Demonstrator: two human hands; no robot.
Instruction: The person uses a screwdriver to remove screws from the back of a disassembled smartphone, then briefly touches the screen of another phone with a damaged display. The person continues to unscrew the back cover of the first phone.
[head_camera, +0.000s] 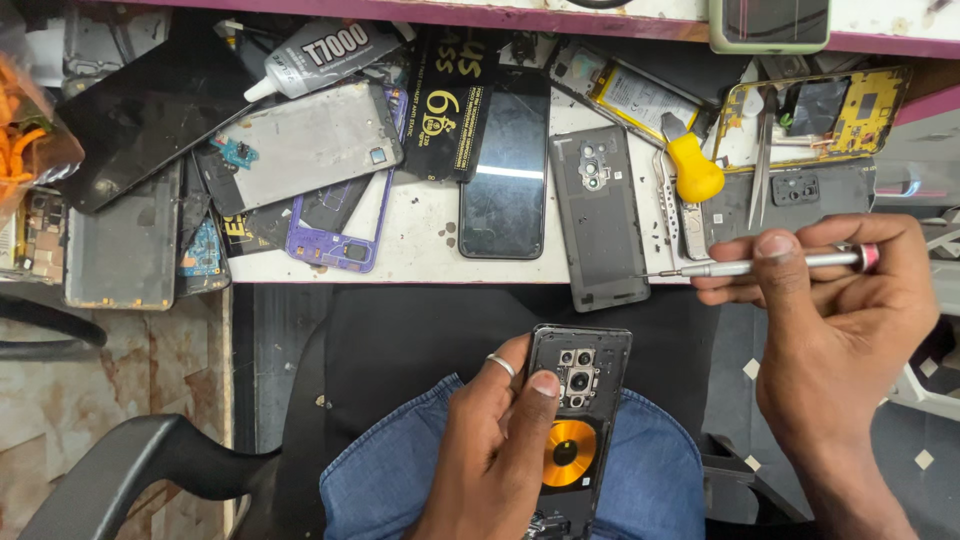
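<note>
We see left hand (495, 445) fingers pinching opened phone (578, 420), long axis near-far; right hand (830, 320) fingers gripping screwdriver (760, 264), tip pointing left, far-right of phone.

Grey back cover (599, 215), black phone screen (506, 175), purple frame (345, 235), glue tube (322, 52), yellow-handled tool (693, 172), tweezers (762, 160)
</note>
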